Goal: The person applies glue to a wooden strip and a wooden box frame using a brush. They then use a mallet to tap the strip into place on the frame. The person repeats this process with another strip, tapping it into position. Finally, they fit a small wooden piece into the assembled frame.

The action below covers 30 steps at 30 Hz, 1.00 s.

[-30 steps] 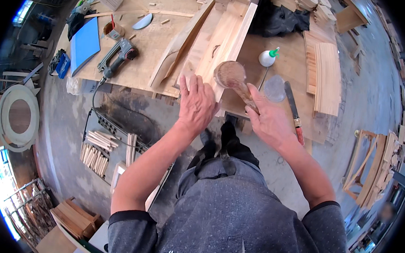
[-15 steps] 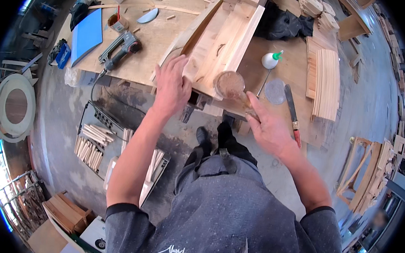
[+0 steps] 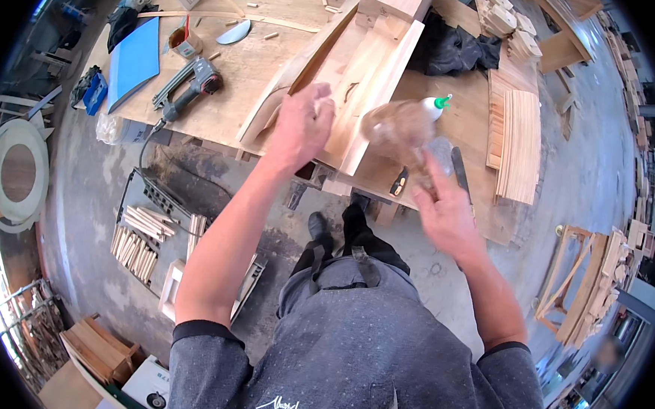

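A long, open box-like assembly of pale wooden boards lies slanted on the plywood workbench. My left hand rests on its near left board, fingers loosely curled, holding nothing. My right hand grips the handle of a round-headed wooden mallet. The mallet head is blurred by motion and hovers over the near right end of the assembly.
On the bench are a white glue bottle with a green cap, a nail gun, a blue board, a black cloth and stacked slats. A crate of wooden sticks sits on the floor at left.
My left hand has moved up from the bench's front edge onto the left board of the assembly. The mallet has swung and is now blurred.
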Tool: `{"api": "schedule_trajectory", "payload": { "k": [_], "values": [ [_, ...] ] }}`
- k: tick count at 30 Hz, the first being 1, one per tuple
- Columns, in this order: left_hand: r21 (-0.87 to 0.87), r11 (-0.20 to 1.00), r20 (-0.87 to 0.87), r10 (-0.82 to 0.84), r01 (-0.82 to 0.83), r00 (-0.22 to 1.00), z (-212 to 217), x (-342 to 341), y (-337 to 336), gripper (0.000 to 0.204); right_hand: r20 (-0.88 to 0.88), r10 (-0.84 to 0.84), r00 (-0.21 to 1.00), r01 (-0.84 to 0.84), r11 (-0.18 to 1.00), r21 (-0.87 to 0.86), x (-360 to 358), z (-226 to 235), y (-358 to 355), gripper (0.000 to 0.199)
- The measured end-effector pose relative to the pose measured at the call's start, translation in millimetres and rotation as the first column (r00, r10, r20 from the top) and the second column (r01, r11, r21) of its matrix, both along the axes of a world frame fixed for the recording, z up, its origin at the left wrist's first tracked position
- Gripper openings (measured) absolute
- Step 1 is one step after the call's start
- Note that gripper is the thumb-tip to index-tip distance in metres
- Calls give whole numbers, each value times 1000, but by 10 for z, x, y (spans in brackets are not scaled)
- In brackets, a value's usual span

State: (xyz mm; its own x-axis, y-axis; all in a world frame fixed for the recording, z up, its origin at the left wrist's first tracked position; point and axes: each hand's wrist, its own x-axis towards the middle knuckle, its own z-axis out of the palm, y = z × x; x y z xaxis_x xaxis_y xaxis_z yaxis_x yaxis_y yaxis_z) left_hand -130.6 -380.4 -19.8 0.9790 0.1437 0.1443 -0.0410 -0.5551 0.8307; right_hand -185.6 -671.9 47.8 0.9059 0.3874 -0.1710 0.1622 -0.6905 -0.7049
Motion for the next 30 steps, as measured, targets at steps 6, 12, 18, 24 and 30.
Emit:
{"api": "schedule_trajectory", "payload": {
  "k": [6,12,18,24,30],
  "values": [
    [399,903,-192,-87,159,977,-114,98,-742,52,143,-249,958,246,969,36,695,278,-168,58],
    [464,880,-169,-26,102,985,-333,122,-861,37,392,-400,828,277,901,333,1695,266,-89,61],
    [541,834,-84,-73,108,994,-352,109,-876,34,531,-174,830,202,979,4,2336,-407,-155,62],
    [524,847,-109,-37,89,993,-320,201,-817,32,446,-317,837,252,947,200,2420,-149,99,62],
    [413,897,-258,-50,157,965,-239,216,-761,42,306,-152,940,196,973,-119,2314,-312,170,60]
  ]
}}
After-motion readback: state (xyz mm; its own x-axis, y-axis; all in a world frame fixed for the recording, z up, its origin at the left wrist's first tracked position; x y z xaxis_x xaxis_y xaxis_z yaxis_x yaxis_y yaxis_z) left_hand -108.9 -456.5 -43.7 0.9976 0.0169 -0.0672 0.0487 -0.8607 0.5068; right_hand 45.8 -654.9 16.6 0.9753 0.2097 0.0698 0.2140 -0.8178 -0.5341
